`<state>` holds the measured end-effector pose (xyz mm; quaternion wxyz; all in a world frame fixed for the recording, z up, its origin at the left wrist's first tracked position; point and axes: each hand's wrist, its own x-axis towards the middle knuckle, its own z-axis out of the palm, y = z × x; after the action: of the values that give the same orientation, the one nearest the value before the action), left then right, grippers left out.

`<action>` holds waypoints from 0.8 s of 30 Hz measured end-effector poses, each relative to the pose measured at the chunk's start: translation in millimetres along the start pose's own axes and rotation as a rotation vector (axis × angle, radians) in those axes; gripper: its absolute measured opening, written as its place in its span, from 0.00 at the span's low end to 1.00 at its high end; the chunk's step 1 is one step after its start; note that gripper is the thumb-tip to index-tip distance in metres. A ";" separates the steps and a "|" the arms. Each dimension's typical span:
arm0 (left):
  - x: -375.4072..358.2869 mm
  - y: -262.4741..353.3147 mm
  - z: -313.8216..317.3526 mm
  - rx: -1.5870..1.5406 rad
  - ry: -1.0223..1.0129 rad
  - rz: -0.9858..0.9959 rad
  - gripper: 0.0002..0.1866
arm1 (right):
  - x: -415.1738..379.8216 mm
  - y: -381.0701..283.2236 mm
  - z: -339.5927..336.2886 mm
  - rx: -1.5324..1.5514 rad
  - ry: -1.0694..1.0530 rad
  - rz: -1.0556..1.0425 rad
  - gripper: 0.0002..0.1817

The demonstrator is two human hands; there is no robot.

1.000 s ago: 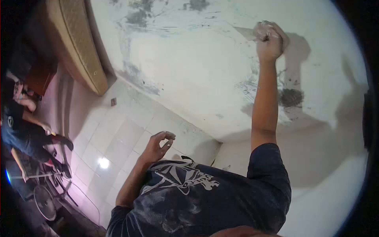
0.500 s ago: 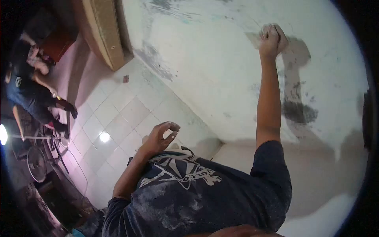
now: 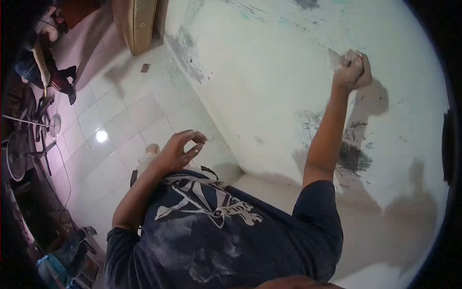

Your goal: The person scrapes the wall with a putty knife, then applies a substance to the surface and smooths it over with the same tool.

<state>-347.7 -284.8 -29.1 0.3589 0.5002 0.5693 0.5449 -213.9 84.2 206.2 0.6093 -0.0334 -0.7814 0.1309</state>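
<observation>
My right hand (image 3: 353, 72) is raised against the pale wall (image 3: 250, 91), its fingers wrapped round a putty knife (image 3: 334, 59). Only the thin, light blade shows, jutting out to the left of my knuckles and close to the wall; the handle is hidden in my fist. White dust or paste coats the fingers. Low in front of my body, my left hand (image 3: 180, 150) hovers with thumb and fingers curved apart, nothing between them. Pale smears mark its fingertips too. Dark grey patches (image 3: 355, 156) show on the wall below my right hand.
Whitish floor tiles (image 3: 144, 113) run along the wall's foot, with a small reddish-brown piece (image 3: 145, 68) lying on them. A brown board-like panel (image 3: 139, 29) stands at the top. At the far left are another person (image 3: 45, 67) and a fan (image 3: 17, 156).
My right hand, with the putty knife, has moved rightward along the wall. My left hand keeps its curved pose. The camera view has shifted, and the other person now appears higher at the left edge.
</observation>
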 end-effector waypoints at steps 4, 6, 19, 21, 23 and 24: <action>-1.1 -3.2 3.5 -0.035 0.023 -0.021 0.07 | -4.9 0.8 -0.4 0.168 0.224 0.151 0.09; -3.2 -9.6 8.9 -0.036 0.020 -0.001 0.08 | -8.8 4.2 0.0 0.111 -0.015 -0.001 0.10; -5.2 -21.2 20.3 -0.053 0.005 -0.012 0.07 | -23.7 -9.2 -0.4 0.565 0.165 0.239 0.13; -3.2 -17.4 21.8 -0.028 0.001 -0.080 0.07 | -41.6 21.0 8.6 0.200 0.117 0.414 0.13; -7.8 -20.1 17.3 0.018 0.010 0.038 0.08 | -38.2 38.0 6.6 0.381 0.109 0.494 0.13; -6.3 -21.7 16.3 0.000 0.026 0.008 0.07 | -39.8 28.5 5.7 0.346 0.161 0.344 0.13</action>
<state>-334.6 -284.6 -53.6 0.3493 0.4954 0.5717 0.5529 -212.3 102.4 160.3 0.6349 -0.0714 -0.6791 0.3614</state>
